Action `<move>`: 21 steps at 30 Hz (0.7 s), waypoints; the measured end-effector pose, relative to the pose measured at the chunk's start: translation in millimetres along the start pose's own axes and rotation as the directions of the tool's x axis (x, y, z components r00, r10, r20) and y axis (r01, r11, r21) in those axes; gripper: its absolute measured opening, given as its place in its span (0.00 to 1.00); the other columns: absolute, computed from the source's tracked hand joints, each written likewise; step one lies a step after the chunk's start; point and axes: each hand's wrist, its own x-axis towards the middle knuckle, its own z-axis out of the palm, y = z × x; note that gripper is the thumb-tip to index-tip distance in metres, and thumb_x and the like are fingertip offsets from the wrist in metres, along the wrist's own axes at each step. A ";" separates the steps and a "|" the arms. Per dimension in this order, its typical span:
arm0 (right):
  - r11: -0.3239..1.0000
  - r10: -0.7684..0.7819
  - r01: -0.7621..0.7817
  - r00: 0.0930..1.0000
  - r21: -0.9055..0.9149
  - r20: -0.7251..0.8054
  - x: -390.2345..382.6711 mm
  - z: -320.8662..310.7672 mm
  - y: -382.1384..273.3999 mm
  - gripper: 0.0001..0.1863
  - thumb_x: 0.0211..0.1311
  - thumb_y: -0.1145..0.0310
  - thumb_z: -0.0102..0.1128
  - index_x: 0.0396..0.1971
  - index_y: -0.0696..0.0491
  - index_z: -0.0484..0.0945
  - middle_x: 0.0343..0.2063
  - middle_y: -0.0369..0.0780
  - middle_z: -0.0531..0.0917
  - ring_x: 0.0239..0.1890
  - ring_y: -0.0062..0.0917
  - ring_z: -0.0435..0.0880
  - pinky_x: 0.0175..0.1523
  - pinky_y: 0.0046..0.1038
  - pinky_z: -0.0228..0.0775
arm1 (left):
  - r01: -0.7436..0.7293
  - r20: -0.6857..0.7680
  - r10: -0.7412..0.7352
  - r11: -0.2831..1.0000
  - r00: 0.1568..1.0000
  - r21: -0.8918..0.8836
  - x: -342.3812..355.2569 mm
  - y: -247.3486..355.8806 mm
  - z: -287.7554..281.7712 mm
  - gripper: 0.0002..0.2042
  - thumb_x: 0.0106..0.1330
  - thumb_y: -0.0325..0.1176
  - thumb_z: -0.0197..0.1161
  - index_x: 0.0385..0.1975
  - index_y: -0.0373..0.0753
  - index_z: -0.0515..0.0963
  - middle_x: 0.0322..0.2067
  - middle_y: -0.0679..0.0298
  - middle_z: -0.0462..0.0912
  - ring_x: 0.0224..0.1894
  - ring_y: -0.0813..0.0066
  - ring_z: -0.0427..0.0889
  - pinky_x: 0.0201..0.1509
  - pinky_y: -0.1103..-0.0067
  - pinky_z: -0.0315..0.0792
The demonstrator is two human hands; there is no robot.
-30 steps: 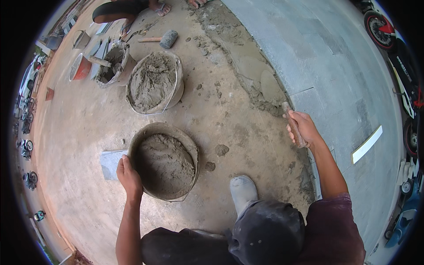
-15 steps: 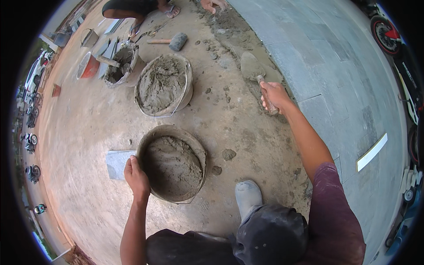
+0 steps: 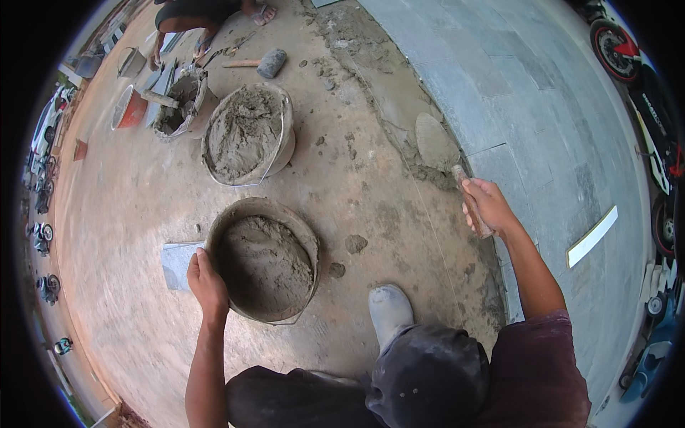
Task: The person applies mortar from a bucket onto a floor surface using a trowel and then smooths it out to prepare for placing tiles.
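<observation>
Moved trowel [image 3: 441,146] forward to paving edge [image 3: 457,153], right hand [image 3: 487,205] clenched on handle; left hand [image 3: 207,280] gripping near bucket [image 3: 262,258] rim; joint mortar partly laid, bucket nearly full.

Bare ground lies open between the near mortar bucket [image 3: 264,260] and the trowel [image 3: 437,141]; a second bucket [image 3: 246,132] and mallet [image 3: 260,63] crowd the far side; boot [image 3: 389,312] blocks below

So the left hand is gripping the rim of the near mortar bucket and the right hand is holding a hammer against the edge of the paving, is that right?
Not quite. The right hand holds a trowel, not a hammer; its blade rests at the edge of the paving. The hammer lies untouched farther off. The left hand does grip the near mortar bucket rim. The head view shows this.
</observation>
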 end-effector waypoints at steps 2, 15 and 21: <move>0.999 -0.032 0.031 0.999 -0.036 -0.009 17.7 4.3 -4.6 0.20 0.80 0.50 0.51 0.42 0.53 0.72 0.23 0.36 0.78 0.16 0.20 0.76 0.19 0.27 0.71 | 0.011 -0.017 -0.011 0.999 1.000 -0.036 -1.7 1.7 5.6 0.20 0.84 0.41 0.48 0.32 0.34 0.77 0.27 0.74 0.73 0.33 0.86 0.65 0.38 0.81 0.63; 0.969 0.063 -0.061 0.998 -0.240 -0.001 -46.7 -8.7 29.9 0.19 0.80 0.52 0.49 0.39 0.56 0.73 0.21 0.38 0.77 0.14 0.22 0.76 0.20 0.29 0.67 | 0.007 -0.026 -0.007 1.000 1.000 -0.017 -0.2 -9.4 -11.2 0.20 0.84 0.42 0.48 0.35 0.33 0.79 0.29 0.72 0.77 0.34 0.85 0.68 0.40 0.80 0.66; 0.963 -0.122 0.117 0.993 -0.243 -0.006 -27.4 1.1 33.8 0.20 0.81 0.53 0.48 0.38 0.56 0.74 0.21 0.36 0.76 0.14 0.20 0.75 0.21 0.27 0.67 | 0.029 0.002 -0.029 0.999 1.000 -0.032 1.7 -8.2 -10.6 0.20 0.84 0.42 0.48 0.37 0.32 0.80 0.31 0.70 0.80 0.35 0.84 0.71 0.42 0.80 0.68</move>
